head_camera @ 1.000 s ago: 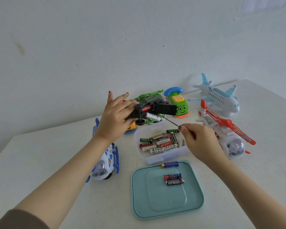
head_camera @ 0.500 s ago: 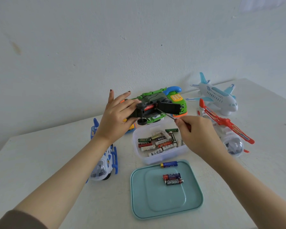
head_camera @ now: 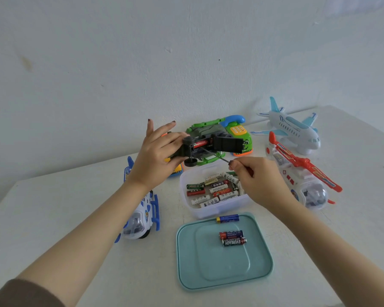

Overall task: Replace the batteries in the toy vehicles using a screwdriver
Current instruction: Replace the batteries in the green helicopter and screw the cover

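Observation:
My left hand (head_camera: 159, 154) grips a dark toy vehicle (head_camera: 213, 146) held in the air with its underside toward me; the battery bay is open and a red battery (head_camera: 200, 143) shows inside. My right hand (head_camera: 256, 179) pinches a thin screwdriver (head_camera: 220, 157) whose tip reaches into the bay. Below them a clear tub (head_camera: 217, 209) holds several batteries. A teal lid (head_camera: 224, 269) in front carries three loose batteries (head_camera: 232, 238).
Toys ring the tub: a blue-white helicopter (head_camera: 142, 216) under my left arm, a green toy (head_camera: 206, 129) and phone car (head_camera: 239, 134) behind, a white airplane (head_camera: 290, 127) and a red-white helicopter (head_camera: 302, 173) at right. The table edge lies far right.
My right hand has moved up and left, bringing the screwdriver tip from beside the toy into its open battery bay. The left hand tilted the toy slightly.

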The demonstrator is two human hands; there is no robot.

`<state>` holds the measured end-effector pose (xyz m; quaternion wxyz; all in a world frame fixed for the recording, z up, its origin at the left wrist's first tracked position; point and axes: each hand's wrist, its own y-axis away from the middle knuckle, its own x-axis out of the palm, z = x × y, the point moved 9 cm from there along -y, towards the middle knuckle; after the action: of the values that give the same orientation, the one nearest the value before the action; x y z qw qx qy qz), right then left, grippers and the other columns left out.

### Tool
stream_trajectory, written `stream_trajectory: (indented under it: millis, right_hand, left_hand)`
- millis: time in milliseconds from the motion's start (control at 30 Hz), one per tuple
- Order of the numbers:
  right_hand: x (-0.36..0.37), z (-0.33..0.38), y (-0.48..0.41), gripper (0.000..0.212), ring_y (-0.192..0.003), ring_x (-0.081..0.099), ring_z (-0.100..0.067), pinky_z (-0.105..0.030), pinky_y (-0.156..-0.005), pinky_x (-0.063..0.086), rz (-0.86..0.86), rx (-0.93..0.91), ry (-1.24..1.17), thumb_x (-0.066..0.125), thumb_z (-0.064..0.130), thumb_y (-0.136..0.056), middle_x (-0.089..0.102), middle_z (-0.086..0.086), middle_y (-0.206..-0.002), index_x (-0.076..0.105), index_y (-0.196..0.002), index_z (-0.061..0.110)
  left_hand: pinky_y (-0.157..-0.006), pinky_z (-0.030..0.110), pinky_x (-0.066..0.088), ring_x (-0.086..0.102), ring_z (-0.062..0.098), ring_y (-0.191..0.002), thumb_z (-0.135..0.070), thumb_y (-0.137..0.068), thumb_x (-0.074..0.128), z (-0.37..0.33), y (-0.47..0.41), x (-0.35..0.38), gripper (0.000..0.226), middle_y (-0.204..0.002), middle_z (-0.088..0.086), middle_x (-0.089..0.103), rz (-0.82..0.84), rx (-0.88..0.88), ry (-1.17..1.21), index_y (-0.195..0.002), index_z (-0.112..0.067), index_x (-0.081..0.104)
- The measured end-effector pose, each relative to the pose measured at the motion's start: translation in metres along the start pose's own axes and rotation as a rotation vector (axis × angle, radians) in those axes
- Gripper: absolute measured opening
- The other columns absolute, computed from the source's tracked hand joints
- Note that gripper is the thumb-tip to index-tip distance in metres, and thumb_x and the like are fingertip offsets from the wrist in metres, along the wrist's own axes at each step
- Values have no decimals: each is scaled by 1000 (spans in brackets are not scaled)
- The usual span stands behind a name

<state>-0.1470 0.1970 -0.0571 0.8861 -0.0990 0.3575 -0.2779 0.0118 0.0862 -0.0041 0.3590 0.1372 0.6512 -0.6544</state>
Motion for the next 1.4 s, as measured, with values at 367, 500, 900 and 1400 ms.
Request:
stream_trajectory:
  millis: [367,500,900,1400]
  right_hand:
    - [-2,10,-3,34,-42,37,-7,-17,-43,22,-54,-12,180,47,25,-99,42,8,-49,51,-67,16]
    - [1,-1,-8,36,-42,36,-8,-18,-44,33,-12,0,67,50,20,-98,45,3,-48,61,-69,2]
    - [7,-18,-4,38,-39,38,-5,-18,-43,30,26,95,-51,50,22,-98,61,-22,-64,66,-75,-5]
    - [7,12,6,42,-46,39,-8,-18,-45,29,34,-14,-44,52,20,-97,41,-5,-45,58,-62,-2]
  left_hand:
    - [-120,42,1,48,28,-122,-25,-89,60,-6,-3,6,33,-110,9,71,-10,46,-28,-108,-1,71]
    - [-119,44,3,48,29,-122,-28,-91,58,-1,-1,6,34,-108,9,71,-6,27,-19,-108,-1,71]
    - [-119,45,4,48,28,-122,-24,-89,60,-2,0,14,31,-108,9,71,17,64,-24,-108,-2,71]
    - [-119,44,1,48,29,-122,-25,-88,60,5,-3,14,33,-110,9,70,12,36,-3,-108,-1,71]
